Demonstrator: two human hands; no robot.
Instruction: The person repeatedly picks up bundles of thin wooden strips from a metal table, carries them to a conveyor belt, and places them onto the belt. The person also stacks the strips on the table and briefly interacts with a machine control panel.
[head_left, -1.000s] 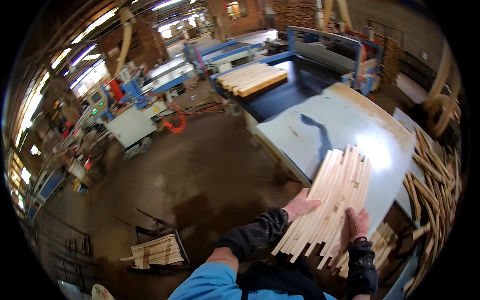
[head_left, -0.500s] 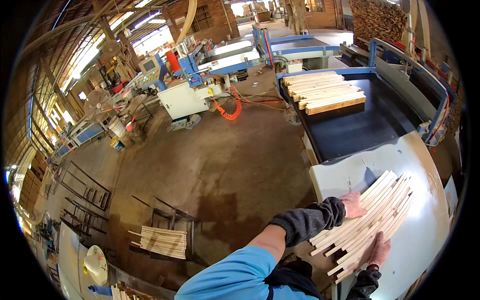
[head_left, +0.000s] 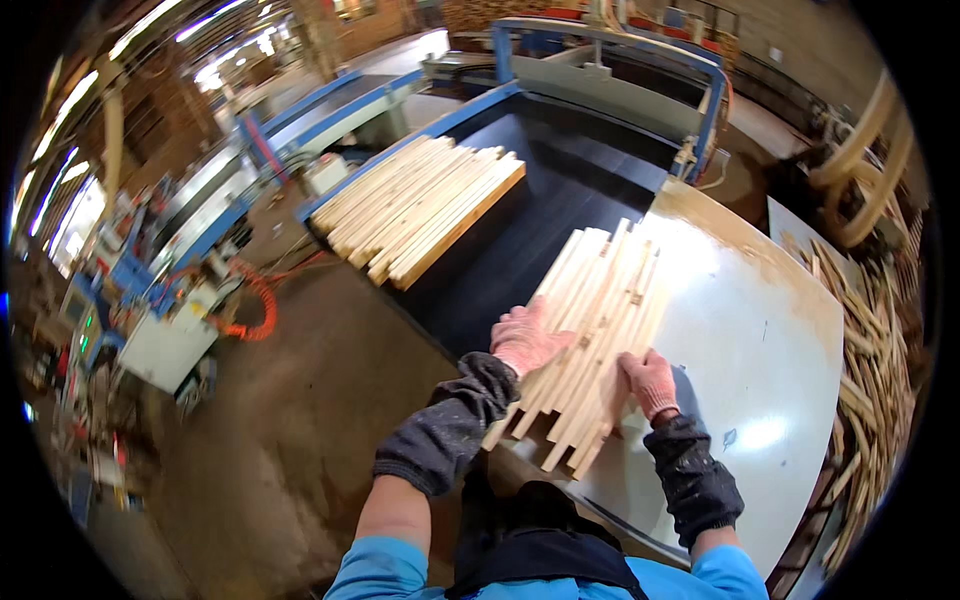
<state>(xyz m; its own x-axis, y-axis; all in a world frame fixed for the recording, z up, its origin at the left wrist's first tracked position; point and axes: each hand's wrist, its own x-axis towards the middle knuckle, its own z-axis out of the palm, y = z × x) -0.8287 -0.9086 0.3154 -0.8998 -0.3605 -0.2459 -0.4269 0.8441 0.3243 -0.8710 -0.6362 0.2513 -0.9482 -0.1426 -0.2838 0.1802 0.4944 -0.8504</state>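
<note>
A loose layer of pale wooden strips (head_left: 595, 325) lies between my two gloved hands, its ends uneven. It straddles the near edge of the black belt bed and the smooth grey-white tabletop (head_left: 740, 350). My left hand (head_left: 530, 340), in a pinkish knit glove, grips the layer's left side, its thumb reaching across the top. On the opposite side my right hand (head_left: 650, 382) is pressed against the outer strips with bent fingers. Parts of the fingers on both hands are hidden. Dark sleeve covers reach over both forearms.
Farther left on the black belt bed (head_left: 545, 130) rests a thick stack of similar strips (head_left: 420, 205). A blue frame (head_left: 610, 30) spans the far end. Scrap strips (head_left: 865, 380) are heaped right of the table. Machinery with a coiled orange hose (head_left: 255, 305) stands left.
My view has turned right. Both hands have carried the layer of strips from the tabletop partly over the black belt bed, and the strips sit closer together.
</note>
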